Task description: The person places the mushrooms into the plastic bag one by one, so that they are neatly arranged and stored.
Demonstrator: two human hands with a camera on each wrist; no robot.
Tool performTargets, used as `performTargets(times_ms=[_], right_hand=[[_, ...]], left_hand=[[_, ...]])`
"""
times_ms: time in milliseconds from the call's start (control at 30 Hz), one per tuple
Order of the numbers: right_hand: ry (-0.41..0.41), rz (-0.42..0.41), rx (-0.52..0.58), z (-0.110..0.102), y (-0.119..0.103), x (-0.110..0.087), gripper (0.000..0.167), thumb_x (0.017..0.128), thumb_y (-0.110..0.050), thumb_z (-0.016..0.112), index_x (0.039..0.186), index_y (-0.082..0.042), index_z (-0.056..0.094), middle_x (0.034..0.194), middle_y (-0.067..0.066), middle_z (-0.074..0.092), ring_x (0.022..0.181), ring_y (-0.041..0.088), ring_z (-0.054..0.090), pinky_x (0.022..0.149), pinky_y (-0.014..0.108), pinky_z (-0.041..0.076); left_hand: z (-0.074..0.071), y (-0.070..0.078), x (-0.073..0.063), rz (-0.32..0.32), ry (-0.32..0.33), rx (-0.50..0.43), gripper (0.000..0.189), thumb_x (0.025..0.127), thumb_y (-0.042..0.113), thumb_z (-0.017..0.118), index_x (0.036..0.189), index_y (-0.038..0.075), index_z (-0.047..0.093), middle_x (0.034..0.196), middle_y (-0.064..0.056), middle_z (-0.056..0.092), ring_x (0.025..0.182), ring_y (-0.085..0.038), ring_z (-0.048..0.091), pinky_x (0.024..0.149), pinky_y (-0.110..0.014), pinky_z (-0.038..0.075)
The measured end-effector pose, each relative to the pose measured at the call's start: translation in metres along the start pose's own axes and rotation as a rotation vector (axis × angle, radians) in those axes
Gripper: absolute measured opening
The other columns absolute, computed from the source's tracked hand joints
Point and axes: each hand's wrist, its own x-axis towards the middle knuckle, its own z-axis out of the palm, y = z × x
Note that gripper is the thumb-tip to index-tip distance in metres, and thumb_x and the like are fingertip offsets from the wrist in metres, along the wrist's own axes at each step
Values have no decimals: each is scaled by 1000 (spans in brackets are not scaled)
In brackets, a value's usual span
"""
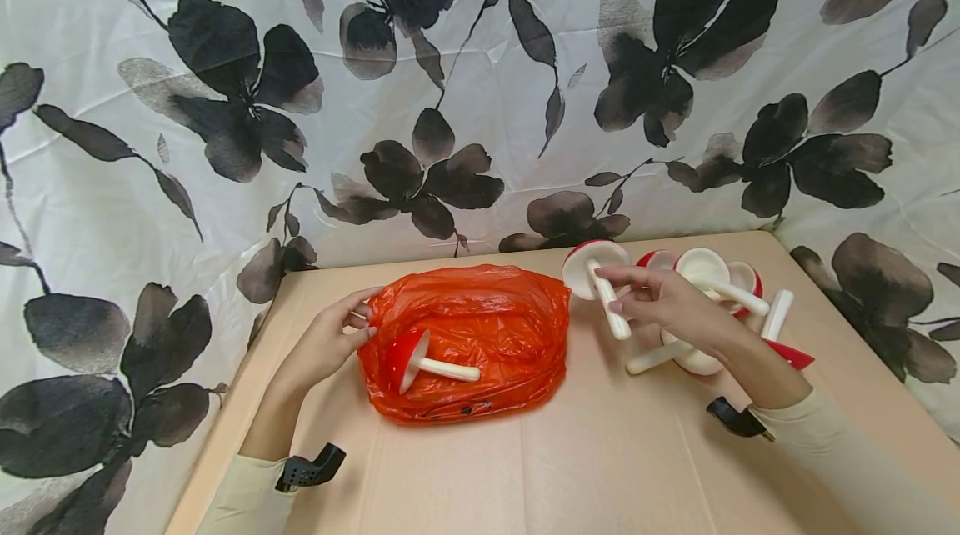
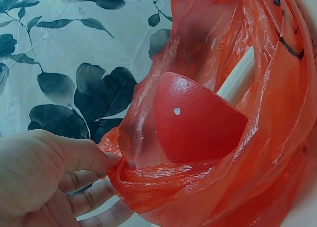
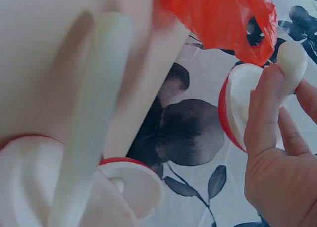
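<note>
Near the far edge of the bench [image 1: 600,460], the half-closed left hand [image 1: 321,345] pinches a red bag [image 1: 517,335], apparently holding it open. The half-closed right hand [image 1: 671,308] pinches a toy mushroom [image 1: 576,277] by its stem.

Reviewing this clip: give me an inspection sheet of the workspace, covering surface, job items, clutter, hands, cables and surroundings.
Surface: table, pale and wood-toned.
Job items: red bag, mouth open, one bagged mushroom lying in it; one held mushroom beyond the bag's right side; a loose heap of mushrooms further right, partly hidden by the right arm, so not counted.
Clutter: nothing seen.
Left hand: fingers pinch the bag's edge.
Right hand: fingers hold the held mushroom by its stem.
Cables: nothing seen.
Surroundings: floral cloth behind the table and at its sides.
</note>
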Motion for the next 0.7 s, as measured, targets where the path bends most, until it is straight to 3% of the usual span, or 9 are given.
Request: performTargets(times_ms=[200,400,700], right_hand=[[-1,-80,-8,-2,-10,1,59,96,-15,70,150,-12,50,117,18,59,98,22,70,79,37,61],[20,-155,-17,-2,-20,5,57,95,-8,70,149,-7,51,117,14,66,97,21,71,78,36,62],[10,-144,-6,0,-36,8,59,94,-3,68,150,-14,52,129,14,61,103,23,69,82,31,60]], left_hand=[[0,-1,0,1,-2,-7,57,94,-6,61,147,12,52,109,-17,62,98,-32,65,70,-29,60],[0,1,0,7,-1,-18,57,94,-6,61,147,11,52,107,-16,62,97,-32,65,70,-28,60],[-1,3,1,16,2,-18,56,94,-6,61,146,10,53,106,-16,63,97,-32,66,70,-29,60]])
